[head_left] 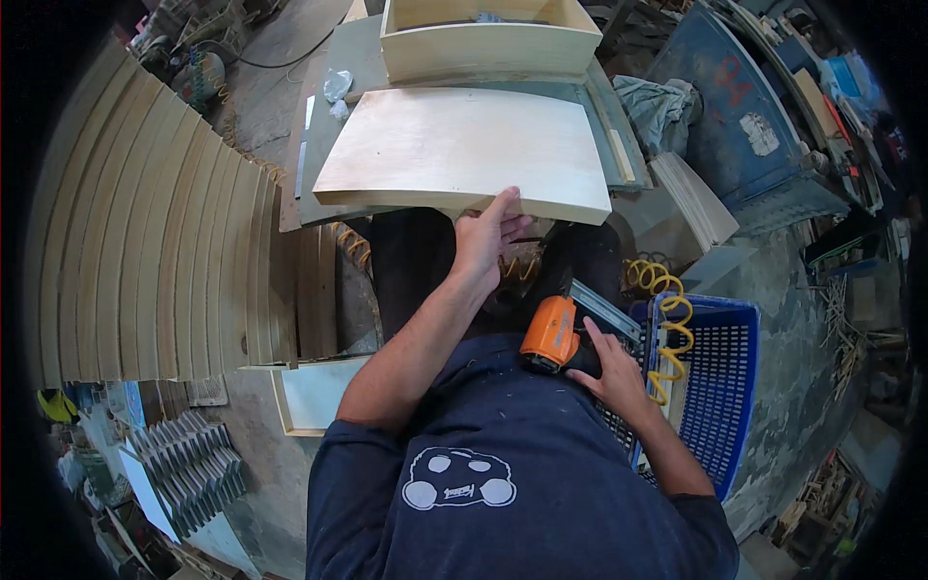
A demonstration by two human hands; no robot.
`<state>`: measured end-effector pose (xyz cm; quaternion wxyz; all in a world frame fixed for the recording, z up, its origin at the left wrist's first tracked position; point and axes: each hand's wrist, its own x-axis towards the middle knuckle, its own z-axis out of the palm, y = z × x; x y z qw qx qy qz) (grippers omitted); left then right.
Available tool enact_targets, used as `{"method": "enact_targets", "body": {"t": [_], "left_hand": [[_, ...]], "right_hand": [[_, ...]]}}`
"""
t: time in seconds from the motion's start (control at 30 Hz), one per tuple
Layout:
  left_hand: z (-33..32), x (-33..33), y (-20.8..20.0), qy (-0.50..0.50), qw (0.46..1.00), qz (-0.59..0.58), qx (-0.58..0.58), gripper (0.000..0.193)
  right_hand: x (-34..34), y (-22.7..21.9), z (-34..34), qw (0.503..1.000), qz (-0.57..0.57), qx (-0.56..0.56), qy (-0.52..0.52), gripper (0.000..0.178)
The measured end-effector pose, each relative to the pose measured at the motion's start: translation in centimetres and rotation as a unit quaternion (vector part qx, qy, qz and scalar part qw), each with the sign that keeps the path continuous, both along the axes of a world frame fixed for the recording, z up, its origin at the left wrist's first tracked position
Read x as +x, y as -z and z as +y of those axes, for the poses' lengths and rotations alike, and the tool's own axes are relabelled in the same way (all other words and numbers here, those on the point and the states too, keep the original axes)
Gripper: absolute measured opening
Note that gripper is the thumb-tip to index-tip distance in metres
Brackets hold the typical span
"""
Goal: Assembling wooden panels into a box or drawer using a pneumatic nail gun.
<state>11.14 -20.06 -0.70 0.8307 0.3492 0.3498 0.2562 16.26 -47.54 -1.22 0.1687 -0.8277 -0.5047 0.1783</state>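
My left hand [488, 235] grips the near edge of a pale wooden panel [464, 145], thumb on top and fingers curled beneath. The panel is broad and thick-edged, lying over a grey-green work surface [343, 72]. At my lap, my right hand [617, 375] is closed on an orange and black nail gun [549, 332]; its handle is mostly hidden by the hand and the shadow. The gun's grey magazine [604, 309] points away to the right. Beyond the panel stands an open pale wooden box [488, 53].
A tall stack of wooden pieces [145, 232] rises on the left. A blue plastic basket [715, 387] sits at right, with a coiled yellow air hose [677, 333] beside it. A blue metal cabinet [735, 106] stands far right. A small plastic bag [337, 85] lies beside the panel.
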Motion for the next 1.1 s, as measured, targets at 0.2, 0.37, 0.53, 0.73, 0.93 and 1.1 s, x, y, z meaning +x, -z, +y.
{"method": "enact_targets", "body": {"t": [0.2, 0.37, 0.53, 0.73, 0.93, 1.1], "left_hand": [[0.8, 0.5, -2.5, 0.031, 0.999, 0.013, -0.001, 0.038], [1.7, 0.7, -3.7, 0.031, 0.999, 0.009, 0.006, 0.041], [1.9, 1.0, -4.4, 0.028, 1.0, 0.002, 0.011, 0.039], [1.4, 0.5, -5.4, 0.012, 1.0, -0.003, -0.012, 0.037], [0.8, 0.5, -5.9, 0.02, 1.0, -0.013, -0.003, 0.051], [1.7, -3.3, -4.8, 0.114, 0.984, -0.003, 0.14, 0.052]], "right_hand": [[0.8, 1.3, -1.0, 0.999, 0.043, -0.008, -0.03, 0.08], [2.7, -2.0, 1.0, 0.99, 0.14, 0.035, 0.0, 0.071], [6.3, -6.2, 9.9, 0.915, -0.226, 0.333, -0.021, 0.069], [8.9, -7.1, 16.2, 0.912, -0.304, 0.248, -0.121, 0.052], [9.5, -8.3, 16.4, 0.903, -0.272, 0.301, -0.141, 0.047], [10.3, -9.7, 16.8, 0.906, -0.264, 0.294, -0.152, 0.052]]}}
